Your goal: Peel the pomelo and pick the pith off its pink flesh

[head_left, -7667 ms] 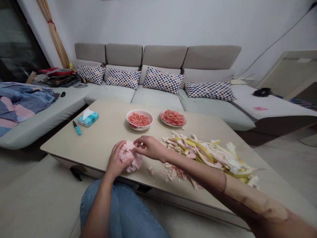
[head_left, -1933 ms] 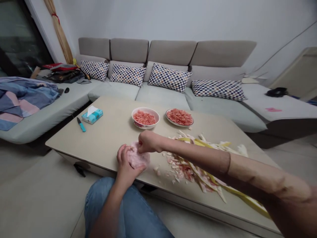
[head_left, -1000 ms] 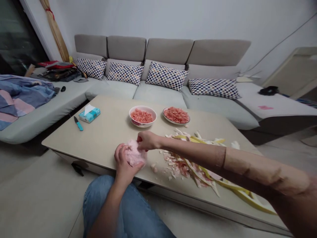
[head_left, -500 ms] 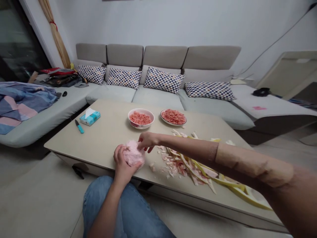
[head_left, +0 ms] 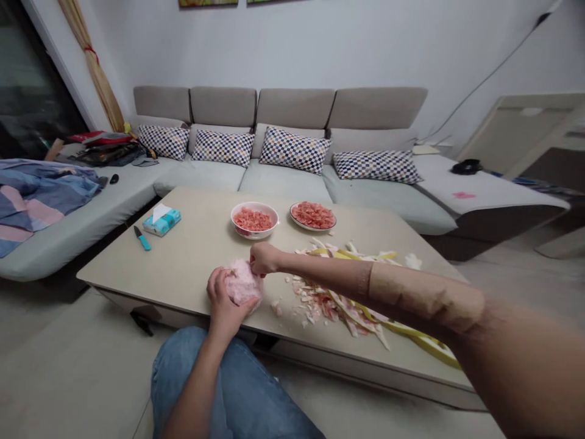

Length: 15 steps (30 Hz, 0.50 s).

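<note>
One bowl (head_left: 269, 231) and plate (head_left: 314, 230) hold pulp (head_left: 253, 219) by the surface's (head_left: 178, 265) far edge; my left fingers (head_left: 214, 283) cup the remaining peeled fruit (head_left: 242, 285), right fingers (head_left: 257, 258) curled, pinching it.

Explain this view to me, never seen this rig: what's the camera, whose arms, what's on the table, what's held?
There's no robot: these are a person's bare arms, seen from a camera worn on that person's head, looking forward and down. The left hand holds a pink peeled fruit near the table's front edge. The right hand is at its upper right side; exactly what its fingers grip is hidden.

Farther back stand a bowl and a plate, both holding pink-red pieces. On the left lie a knife and a tissue pack. On the right are scattered peels, partly hidden behind the right forearm.
</note>
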Motion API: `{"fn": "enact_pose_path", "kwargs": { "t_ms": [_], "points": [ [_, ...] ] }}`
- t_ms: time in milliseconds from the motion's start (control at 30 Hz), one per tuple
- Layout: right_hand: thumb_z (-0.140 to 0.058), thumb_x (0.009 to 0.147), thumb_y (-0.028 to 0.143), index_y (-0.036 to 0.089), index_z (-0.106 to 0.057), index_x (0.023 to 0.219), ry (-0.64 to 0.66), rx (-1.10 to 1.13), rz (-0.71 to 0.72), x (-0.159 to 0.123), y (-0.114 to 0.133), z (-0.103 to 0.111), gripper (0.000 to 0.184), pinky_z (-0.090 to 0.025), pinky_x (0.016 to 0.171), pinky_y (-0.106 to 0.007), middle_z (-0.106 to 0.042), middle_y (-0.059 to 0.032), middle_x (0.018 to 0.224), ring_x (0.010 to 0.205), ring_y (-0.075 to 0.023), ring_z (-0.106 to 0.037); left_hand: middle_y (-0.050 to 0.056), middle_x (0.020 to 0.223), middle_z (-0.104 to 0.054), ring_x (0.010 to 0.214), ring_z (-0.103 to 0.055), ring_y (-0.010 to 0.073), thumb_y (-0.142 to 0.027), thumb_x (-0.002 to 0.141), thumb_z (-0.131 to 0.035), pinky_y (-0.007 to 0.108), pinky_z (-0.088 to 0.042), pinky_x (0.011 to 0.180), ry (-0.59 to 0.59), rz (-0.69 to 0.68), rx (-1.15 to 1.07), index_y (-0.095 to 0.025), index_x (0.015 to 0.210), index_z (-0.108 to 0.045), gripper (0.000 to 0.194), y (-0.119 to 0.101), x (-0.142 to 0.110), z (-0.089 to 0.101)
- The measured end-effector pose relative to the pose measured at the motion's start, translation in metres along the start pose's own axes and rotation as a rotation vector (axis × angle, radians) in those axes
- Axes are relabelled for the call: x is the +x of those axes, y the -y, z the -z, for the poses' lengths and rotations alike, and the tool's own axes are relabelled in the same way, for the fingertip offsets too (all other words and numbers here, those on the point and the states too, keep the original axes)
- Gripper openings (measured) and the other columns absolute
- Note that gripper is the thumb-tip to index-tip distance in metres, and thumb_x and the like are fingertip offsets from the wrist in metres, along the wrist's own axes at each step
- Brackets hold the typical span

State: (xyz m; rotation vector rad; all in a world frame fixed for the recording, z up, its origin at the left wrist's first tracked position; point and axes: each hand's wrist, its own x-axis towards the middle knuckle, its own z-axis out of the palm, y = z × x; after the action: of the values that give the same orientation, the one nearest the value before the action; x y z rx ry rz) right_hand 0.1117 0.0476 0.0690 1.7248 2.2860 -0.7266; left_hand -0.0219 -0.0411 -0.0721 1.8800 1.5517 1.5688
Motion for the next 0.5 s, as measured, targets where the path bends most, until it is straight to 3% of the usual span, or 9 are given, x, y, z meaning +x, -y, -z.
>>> {"fn": "enact_pose_path", "kwargs": {
  "t_ms": [200, 300, 400, 500],
  "points": [
    [-0.063, 0.076, 0.018, 0.01, -0.074, 0.084, 0.043, 0.135, -0.033, -0.005, -0.01, -0.004, 0.016, -0.051, 0.055, -0.016, -0.078, -0.0082, 0.087, 0.068, -0.0139, -0.071, 0.013, 0.138, -0.038, 0.132, -0.04, 0.0313, -0.027, 0.063, -0.081, 0.053, -0.037, 0.111, -0.014, 0.005, -0.009, -0.025, 0.134, -0.034, 0.086, 0.004, -0.002, 0.003],
    [-0.064, 0.076, 0.02, 0.009, -0.072, 0.074, 0.115, 0.174, -0.068, -0.003, -0.01, -0.006, 0.014, -0.053, 0.054, -0.018, -0.076, -0.007, 0.075, 0.059, -0.0145, -0.07, 0.013, 0.138, -0.038, 0.13, -0.041, 0.0308, -0.029, 0.063, -0.082, 0.052, -0.038, 0.109, -0.001, -0.009, -0.004, -0.024, 0.134, -0.034, 0.086, 0.007, -0.003, 0.004],
    [-0.066, 0.072, 0.015, 0.009, -0.069, 0.06, 0.126, 0.177, -0.078, 0.001, -0.008, -0.007, 0.013, -0.054, 0.059, -0.02, -0.073, -0.0067, 0.06, 0.065, -0.0187, -0.072, 0.014, 0.138, -0.038, 0.13, -0.042, 0.0309, -0.031, 0.063, -0.081, 0.053, -0.039, 0.109, 0.0, -0.024, 0.006, -0.024, 0.135, -0.033, 0.087, 0.011, -0.002, 0.003],
    [-0.066, 0.072, 0.012, 0.01, -0.065, 0.054, 0.106, 0.215, -0.061, 0.003, -0.011, -0.007, 0.018, -0.054, 0.063, -0.019, -0.072, -0.007, 0.059, 0.072, -0.0198, -0.073, 0.014, 0.137, -0.038, 0.129, -0.043, 0.031, -0.031, 0.062, -0.081, 0.053, -0.038, 0.109, -0.002, -0.013, -0.003, -0.024, 0.135, -0.033, 0.087, 0.012, 0.0, 0.002]
  ]
}}
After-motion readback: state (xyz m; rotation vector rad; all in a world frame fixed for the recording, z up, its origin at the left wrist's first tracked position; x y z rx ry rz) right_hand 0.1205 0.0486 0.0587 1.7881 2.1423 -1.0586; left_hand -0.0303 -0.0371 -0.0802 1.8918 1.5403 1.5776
